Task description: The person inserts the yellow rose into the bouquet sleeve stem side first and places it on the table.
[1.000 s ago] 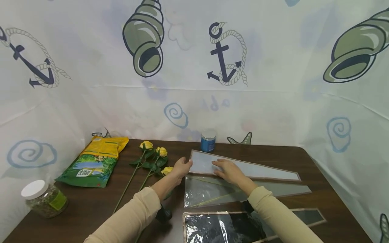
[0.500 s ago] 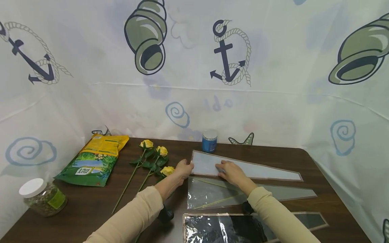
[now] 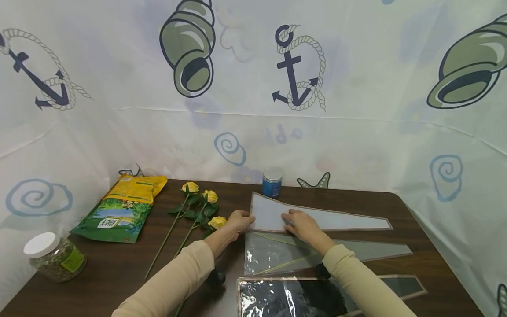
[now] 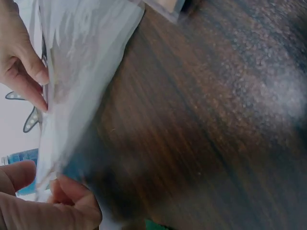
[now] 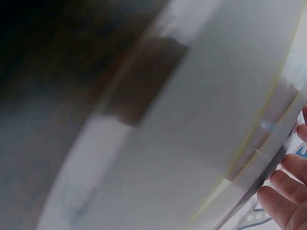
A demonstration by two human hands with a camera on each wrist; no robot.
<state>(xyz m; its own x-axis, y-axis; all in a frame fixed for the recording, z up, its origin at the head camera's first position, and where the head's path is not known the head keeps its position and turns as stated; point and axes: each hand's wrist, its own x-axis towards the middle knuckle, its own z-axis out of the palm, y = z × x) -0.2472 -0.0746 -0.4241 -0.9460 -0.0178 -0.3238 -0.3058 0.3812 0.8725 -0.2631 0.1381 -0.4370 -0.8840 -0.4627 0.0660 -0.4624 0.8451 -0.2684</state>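
Note:
A white tapered plastic flower sleeve (image 3: 340,219) lies lengthwise at the back of the table, its wide end to the left. My left hand (image 3: 240,221) pinches that wide end; in the left wrist view its thumb and fingers (image 4: 79,196) close on the sleeve's corner, which is raised off the table. My right hand (image 3: 302,224) touches the sleeve's face with its fingertips, fingers (image 5: 283,191) loosely bent. Just in front lies a clear sleeve (image 3: 273,253) with yellow lines, and nearer still a black-and-clear one (image 3: 291,297), partly hidden by my right forearm.
Yellow roses (image 3: 211,196) with long stems lie left of my left hand. Further left are a green and yellow bag (image 3: 123,211) and a white-lidded jar (image 3: 57,259). A blue jar (image 3: 272,182) stands behind the sleeve. A printed cloth (image 3: 253,88) hangs around the table (image 3: 119,268).
The wide end of the white sleeve has risen slightly, and its upper edge now bends. My left hand has closed on its edge. My right hand has stayed nearly in place.

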